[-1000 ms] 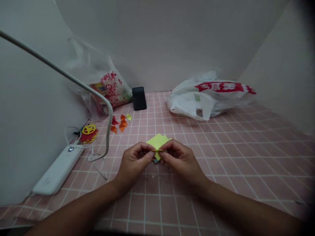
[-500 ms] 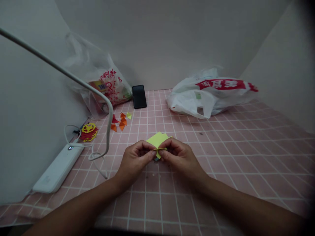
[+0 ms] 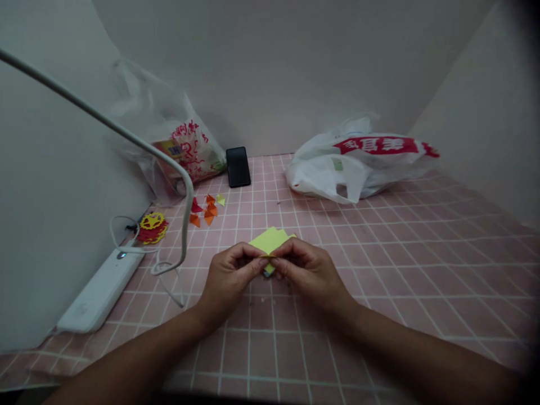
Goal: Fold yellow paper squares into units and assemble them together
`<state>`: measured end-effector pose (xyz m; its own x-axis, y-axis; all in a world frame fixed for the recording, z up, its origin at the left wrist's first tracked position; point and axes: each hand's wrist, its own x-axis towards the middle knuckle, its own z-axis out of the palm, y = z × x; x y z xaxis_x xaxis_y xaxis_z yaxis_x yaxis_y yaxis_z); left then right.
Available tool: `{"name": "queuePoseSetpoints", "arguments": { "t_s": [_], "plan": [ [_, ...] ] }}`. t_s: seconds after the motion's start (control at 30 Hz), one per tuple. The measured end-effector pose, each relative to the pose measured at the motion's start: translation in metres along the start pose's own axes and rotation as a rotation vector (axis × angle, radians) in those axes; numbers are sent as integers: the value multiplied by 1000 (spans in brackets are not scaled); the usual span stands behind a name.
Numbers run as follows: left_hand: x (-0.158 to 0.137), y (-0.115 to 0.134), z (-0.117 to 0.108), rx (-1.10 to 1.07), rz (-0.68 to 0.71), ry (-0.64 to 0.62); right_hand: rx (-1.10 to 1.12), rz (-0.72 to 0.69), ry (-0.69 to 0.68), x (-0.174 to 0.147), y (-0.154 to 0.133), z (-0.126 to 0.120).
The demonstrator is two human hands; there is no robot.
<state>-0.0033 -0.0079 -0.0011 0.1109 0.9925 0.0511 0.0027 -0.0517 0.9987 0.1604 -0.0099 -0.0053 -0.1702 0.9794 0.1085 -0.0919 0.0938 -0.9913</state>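
Observation:
Both my hands meet at the middle of the table, fingertips nearly touching. My left hand (image 3: 231,275) and my right hand (image 3: 311,272) each pinch an end of a small piece of yellow paper (image 3: 269,256), seen almost edge-on and mostly covered by fingers. Just behind and under the fingertips lies a stack of yellow paper sheets (image 3: 270,239), its corners spread unevenly. A bit of some bluish layer peeks out at its near corner. Farther left lie several small folded paper pieces (image 3: 210,210) in orange, red and yellow.
Yellow and red gear-shaped cutouts (image 3: 153,227) lie beside a white power strip (image 3: 101,289). A white cable (image 3: 126,135) arcs over the left side. At the back are a black phone (image 3: 238,167), a clear plastic bag (image 3: 181,149) and a white bag (image 3: 358,163).
My fingertips have drawn closer together along the yellow paper, and less of it shows between and past them. The camera view has shifted very slightly.

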Motion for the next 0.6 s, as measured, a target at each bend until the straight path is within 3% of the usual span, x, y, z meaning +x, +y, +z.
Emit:
{"name": "queuePoseSetpoints", "arguments": {
  "t_s": [0.6],
  "plan": [
    [2, -1, -5, -43, 40, 70, 100, -15, 56, 3, -5, -2]
  ]
}}
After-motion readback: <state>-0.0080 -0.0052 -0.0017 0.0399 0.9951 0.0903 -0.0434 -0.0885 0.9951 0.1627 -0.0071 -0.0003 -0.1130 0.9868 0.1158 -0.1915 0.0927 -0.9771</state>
